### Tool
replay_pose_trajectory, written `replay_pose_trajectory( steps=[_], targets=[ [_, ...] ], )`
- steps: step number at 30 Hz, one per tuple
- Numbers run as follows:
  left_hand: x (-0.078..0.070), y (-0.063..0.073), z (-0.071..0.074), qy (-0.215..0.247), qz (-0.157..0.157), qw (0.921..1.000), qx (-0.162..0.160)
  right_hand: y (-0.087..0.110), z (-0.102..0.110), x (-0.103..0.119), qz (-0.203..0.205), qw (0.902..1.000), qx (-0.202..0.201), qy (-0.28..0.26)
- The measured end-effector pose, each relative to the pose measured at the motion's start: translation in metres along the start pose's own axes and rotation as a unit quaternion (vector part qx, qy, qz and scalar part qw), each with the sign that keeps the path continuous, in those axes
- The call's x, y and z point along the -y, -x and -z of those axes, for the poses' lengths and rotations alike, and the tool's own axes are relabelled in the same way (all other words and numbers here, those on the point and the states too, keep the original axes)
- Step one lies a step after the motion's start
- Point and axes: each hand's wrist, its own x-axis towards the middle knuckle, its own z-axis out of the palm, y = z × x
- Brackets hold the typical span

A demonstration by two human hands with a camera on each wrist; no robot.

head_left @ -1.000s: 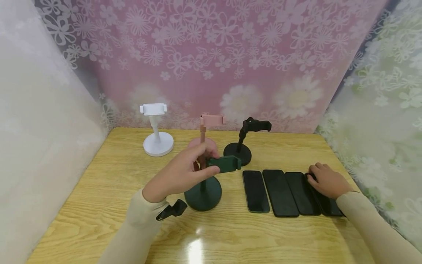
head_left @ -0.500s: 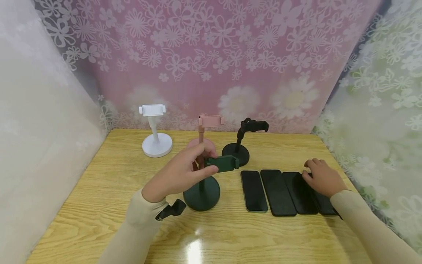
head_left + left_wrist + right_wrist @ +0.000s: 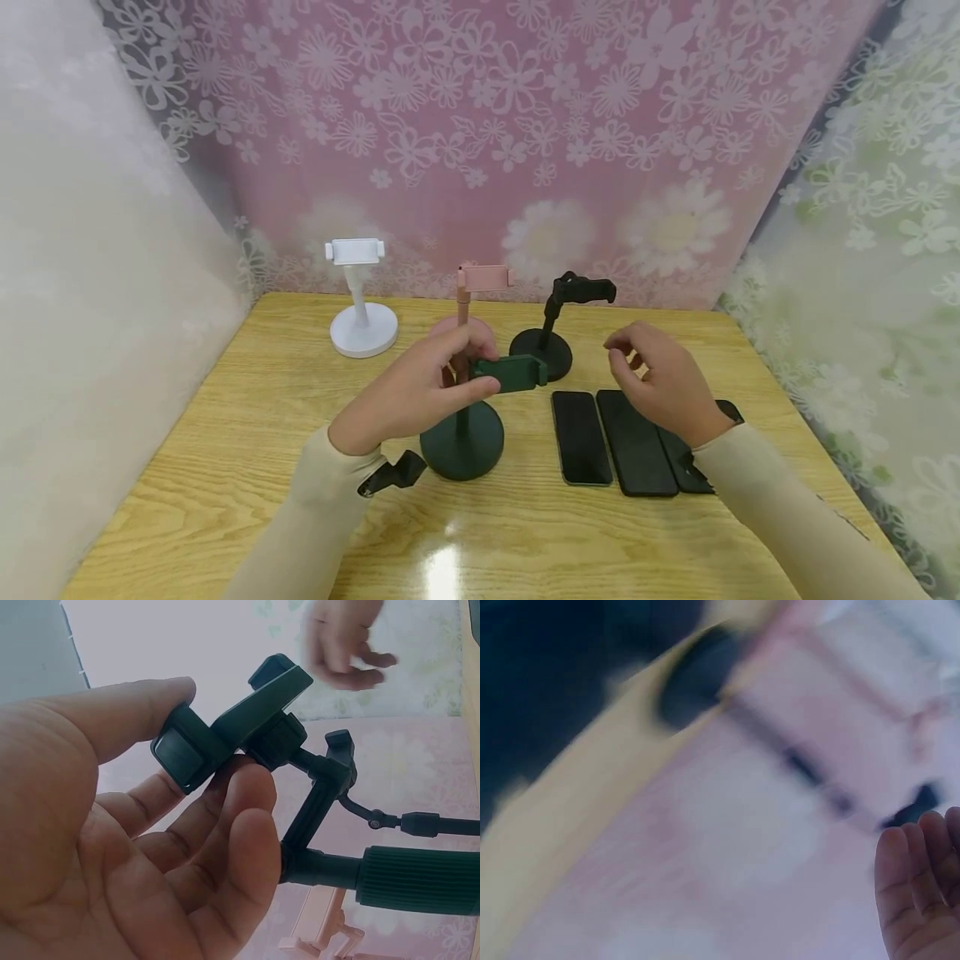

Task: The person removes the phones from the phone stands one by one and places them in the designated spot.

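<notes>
In the head view my left hand [image 3: 416, 392] grips the clamp of a dark green phone stand [image 3: 465, 446]. The left wrist view shows the thumb against the end of the green clamp [image 3: 259, 709] and the fingers curled beneath it. My right hand [image 3: 663, 379] is raised over a row of several black smartphones [image 3: 582, 437], fingers loosely bent with nothing between them. It and its sleeve cover parts of the phones on the right side of the row. The right wrist view is blurred, with the right-hand fingers [image 3: 922, 885] at its lower right.
Along the back of the wooden table [image 3: 247, 467] stand a white phone stand [image 3: 363, 331], a pink one [image 3: 487, 278] partly behind my left hand, and a black one [image 3: 542, 354]. A pink floral curtain [image 3: 480, 125] hangs behind, and pale curtains close both sides.
My right hand has lifted off the rightmost phone and moved left over the row. My left hand has kept its grip on the green clamp.
</notes>
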Motion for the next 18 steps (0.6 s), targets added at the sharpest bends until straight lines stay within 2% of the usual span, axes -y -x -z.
replay_pose_trajectory(
  steps=[2, 4, 7, 9, 11, 13, 18],
  targets=[
    [0.000, 0.000, 0.000, 0.000, 0.001, 1.0000, 0.000, -0.008, -0.003, 0.024, 0.024, 0.9988, -0.002, -0.044],
    [0.000, 0.000, 0.001, 0.000, 0.001, 1.0000, 0.001, -0.015, -0.008, 0.046, 0.031, 0.9956, 0.010, -0.088],
    [0.000, 0.000, 0.002, -0.002, -0.003, 1.0000, 0.002, -0.022, -0.015, 0.069, 0.017, 0.9867, 0.044, -0.155],
    [0.000, 0.000, 0.002, -0.004, -0.007, 1.0000, 0.003, -0.025, -0.021, 0.079, 0.000, 0.9748, 0.071, -0.211],
    [0.001, 0.000, 0.002, -0.004, -0.010, 0.9999, 0.004, -0.028, -0.029, 0.085, -0.015, 0.9575, 0.094, -0.272],
    [0.001, 0.000, 0.002, -0.007, -0.011, 0.9999, 0.004, -0.029, -0.037, 0.086, -0.029, 0.9333, 0.109, -0.341],
    [0.001, 0.000, 0.002, -0.010, -0.015, 0.9998, 0.004, -0.027, -0.054, 0.079, -0.029, 0.8545, 0.117, -0.505]
  ],
)
